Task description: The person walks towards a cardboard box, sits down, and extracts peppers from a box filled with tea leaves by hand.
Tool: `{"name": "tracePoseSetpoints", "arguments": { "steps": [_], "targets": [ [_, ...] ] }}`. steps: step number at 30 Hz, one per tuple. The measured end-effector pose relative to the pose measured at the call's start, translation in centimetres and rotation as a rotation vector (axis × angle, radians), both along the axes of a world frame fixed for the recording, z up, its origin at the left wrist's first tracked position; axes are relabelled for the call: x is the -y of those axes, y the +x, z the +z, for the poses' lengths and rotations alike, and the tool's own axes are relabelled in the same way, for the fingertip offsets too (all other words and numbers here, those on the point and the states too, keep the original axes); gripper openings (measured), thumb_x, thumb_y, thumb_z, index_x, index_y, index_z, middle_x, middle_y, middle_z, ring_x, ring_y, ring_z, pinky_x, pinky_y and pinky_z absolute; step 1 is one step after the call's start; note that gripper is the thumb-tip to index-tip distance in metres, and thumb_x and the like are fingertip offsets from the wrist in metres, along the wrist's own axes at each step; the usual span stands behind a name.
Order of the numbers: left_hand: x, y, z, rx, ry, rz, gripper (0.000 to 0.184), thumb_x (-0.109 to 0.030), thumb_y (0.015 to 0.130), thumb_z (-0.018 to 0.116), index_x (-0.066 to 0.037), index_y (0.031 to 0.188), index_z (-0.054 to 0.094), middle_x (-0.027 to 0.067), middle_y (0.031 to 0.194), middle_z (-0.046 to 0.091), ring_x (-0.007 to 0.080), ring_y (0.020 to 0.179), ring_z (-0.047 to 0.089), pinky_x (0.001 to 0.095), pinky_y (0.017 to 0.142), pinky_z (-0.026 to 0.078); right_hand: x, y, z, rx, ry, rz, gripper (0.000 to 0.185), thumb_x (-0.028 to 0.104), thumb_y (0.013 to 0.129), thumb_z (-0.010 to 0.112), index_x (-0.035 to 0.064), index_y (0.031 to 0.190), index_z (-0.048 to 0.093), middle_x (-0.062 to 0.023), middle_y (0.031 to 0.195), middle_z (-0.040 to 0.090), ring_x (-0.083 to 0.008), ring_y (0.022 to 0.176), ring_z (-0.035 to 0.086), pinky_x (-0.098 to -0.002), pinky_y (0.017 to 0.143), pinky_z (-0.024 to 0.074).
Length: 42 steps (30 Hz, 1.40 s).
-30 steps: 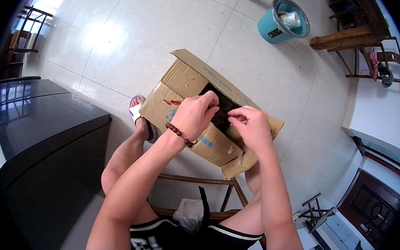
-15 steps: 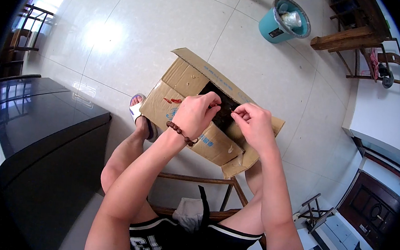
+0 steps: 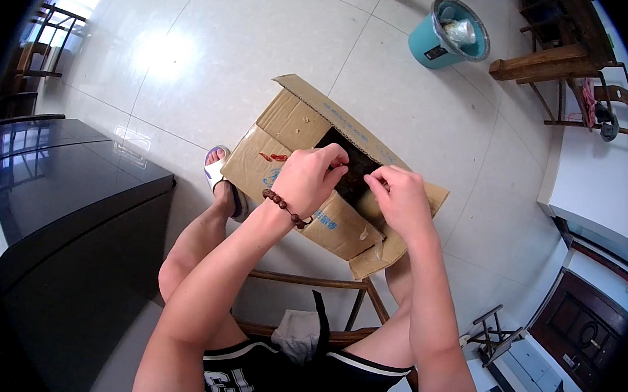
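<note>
A cardboard box (image 3: 353, 231) stands between my legs with its top partly open and a dark interior (image 3: 354, 188). Both hands are above that opening. The thumb and fingers of my left hand (image 3: 309, 175) are pinched on a small dark-red piece that looks like a dried red chili, mostly hidden by the fingers. A little to the right, my right hand (image 3: 399, 192) also makes a pinch; anything at its fingertips is too small to make out. A few dried red chilies (image 3: 274, 157) lie on the box's left flap, beside my left hand.
A teal trash bin (image 3: 438, 42) holding white waste stands on the tiled floor (image 3: 266, 35) beyond the box. Wooden furniture (image 3: 545, 63) is at upper right. To the left is a black glossy cabinet (image 3: 76, 203). A wooden frame (image 3: 309, 280) lies below the box, near my legs.
My right hand's fingers have closed slightly, and the small bit at their tips no longer shows. My left hand keeps nearly the same pinch. The view has shifted a little.
</note>
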<state>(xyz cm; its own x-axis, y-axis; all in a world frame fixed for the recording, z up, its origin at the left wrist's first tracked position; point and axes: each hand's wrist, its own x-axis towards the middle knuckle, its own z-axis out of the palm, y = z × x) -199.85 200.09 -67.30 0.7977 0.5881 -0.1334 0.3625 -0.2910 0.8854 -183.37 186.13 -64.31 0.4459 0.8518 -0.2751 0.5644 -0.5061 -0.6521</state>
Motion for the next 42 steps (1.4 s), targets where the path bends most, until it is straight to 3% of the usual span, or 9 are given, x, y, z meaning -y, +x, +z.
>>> {"name": "tracePoseSetpoints", "arguments": {
  "steps": [3, 8, 21, 27, 30, 36, 39, 41, 42],
  "targets": [
    [0.0, 0.0, -0.1, 0.002, -0.002, 0.001, 0.017, -0.009, 0.098, 0.075, 0.0, 0.113, 0.071, 0.018, 0.096, 0.08, 0.0301, 0.084, 0.079, 0.0371, 0.076, 0.062, 0.2, -0.1, -0.4, -0.006, 0.142, -0.017, 0.016, 0.01, 0.096, 0.079, -0.004, 0.092, 0.074, -0.0187, 0.084, 0.074, -0.0381, 0.075, 0.071, -0.0449, 0.071, 0.0561],
    [-0.1, -0.1, 0.0, 0.001, -0.002, -0.001, 0.018, -0.009, 0.098, 0.075, 0.0, 0.113, 0.071, 0.0178, 0.096, 0.08, 0.0301, 0.085, 0.079, 0.0373, 0.076, 0.062, -0.1, -0.1, 0.2, 0.113, -0.005, 0.053, 0.016, 0.012, 0.097, 0.078, -0.0028, 0.093, 0.073, -0.0184, 0.085, 0.074, -0.0385, 0.078, 0.072, -0.0461, 0.071, 0.0569],
    [-0.1, -0.2, 0.0, -0.007, -0.005, 0.012, 0.017, -0.009, 0.098, 0.075, -0.001, 0.113, 0.071, 0.0169, 0.096, 0.08, 0.0295, 0.083, 0.079, 0.037, 0.075, 0.062, -0.5, -0.6, 0.8, 0.16, -0.037, 0.062, 0.022, 0.019, 0.1, 0.076, -0.0008, 0.092, 0.072, -0.0184, 0.09, 0.075, -0.04, 0.081, 0.072, -0.0486, 0.073, 0.057],
    [-0.2, -0.3, 0.1, -0.022, -0.015, 0.011, 0.018, -0.009, 0.098, 0.075, 0.0, 0.113, 0.071, 0.0172, 0.097, 0.08, 0.0296, 0.083, 0.079, 0.0369, 0.076, 0.062, -0.2, -0.4, 1.1, -0.021, 0.049, -0.014, 0.021, 0.021, 0.099, 0.077, 0.0008, 0.096, 0.074, -0.0195, 0.094, 0.076, -0.039, 0.082, 0.073, -0.0456, 0.073, 0.0577],
    [-0.1, -0.3, 0.1, -0.02, -0.015, 0.011, 0.018, -0.009, 0.098, 0.075, 0.0, 0.113, 0.072, 0.0173, 0.097, 0.08, 0.0296, 0.084, 0.079, 0.0369, 0.076, 0.062, -0.4, -0.3, 1.3, 0.065, -0.07, 0.031, 0.019, 0.019, 0.098, 0.078, 0.0013, 0.096, 0.074, -0.0188, 0.088, 0.076, -0.0378, 0.079, 0.074, -0.0437, 0.071, 0.0576],
    [-0.2, -0.2, 0.3, -0.028, -0.015, 0.005, 0.018, -0.01, 0.098, 0.075, 0.0, 0.114, 0.071, 0.0174, 0.097, 0.08, 0.0296, 0.084, 0.08, 0.0367, 0.077, 0.063, -0.1, -0.5, -0.1, 0.029, 0.201, -0.047, 0.023, 0.021, 0.098, 0.079, 0.0002, 0.088, 0.075, -0.0182, 0.074, 0.072, -0.0371, 0.066, 0.07, -0.0432, 0.064, 0.0553],
    [-0.1, -0.2, 0.2, -0.035, -0.017, 0.005, 0.019, -0.009, 0.098, 0.075, 0.0, 0.114, 0.071, 0.0172, 0.097, 0.08, 0.0292, 0.085, 0.08, 0.0365, 0.078, 0.063, 0.1, -0.1, 0.0, 0.06, 0.066, -0.004, 0.021, 0.021, 0.1, 0.078, 0.0012, 0.092, 0.076, -0.0177, 0.079, 0.074, -0.0325, 0.063, 0.07, -0.0418, 0.062, 0.0544],
    [-0.1, -0.2, 0.3, -0.029, -0.016, 0.005, 0.019, -0.009, 0.098, 0.075, 0.0, 0.114, 0.071, 0.0171, 0.096, 0.08, 0.0287, 0.085, 0.08, 0.0363, 0.078, 0.063, 0.1, -0.2, 0.0, -0.104, 0.051, -0.084, 0.03, 0.027, 0.107, 0.072, 0.001, 0.091, 0.071, -0.0125, 0.077, 0.073, -0.0218, 0.057, 0.066, -0.0346, 0.057, 0.051],
    [-0.1, -0.2, 0.4, -0.019, -0.058, 0.005, 0.019, -0.007, 0.098, 0.075, 0.001, 0.115, 0.071, 0.0165, 0.098, 0.081, 0.0262, 0.086, 0.08, 0.035, 0.078, 0.063, 0.1, 0.0, 0.0, -0.103, 0.051, -0.084, 0.03, 0.027, 0.107, 0.072, 0.001, 0.091, 0.071, -0.0125, 0.077, 0.073, -0.0218, 0.057, 0.066, -0.0346, 0.057, 0.051]
  ]
}}
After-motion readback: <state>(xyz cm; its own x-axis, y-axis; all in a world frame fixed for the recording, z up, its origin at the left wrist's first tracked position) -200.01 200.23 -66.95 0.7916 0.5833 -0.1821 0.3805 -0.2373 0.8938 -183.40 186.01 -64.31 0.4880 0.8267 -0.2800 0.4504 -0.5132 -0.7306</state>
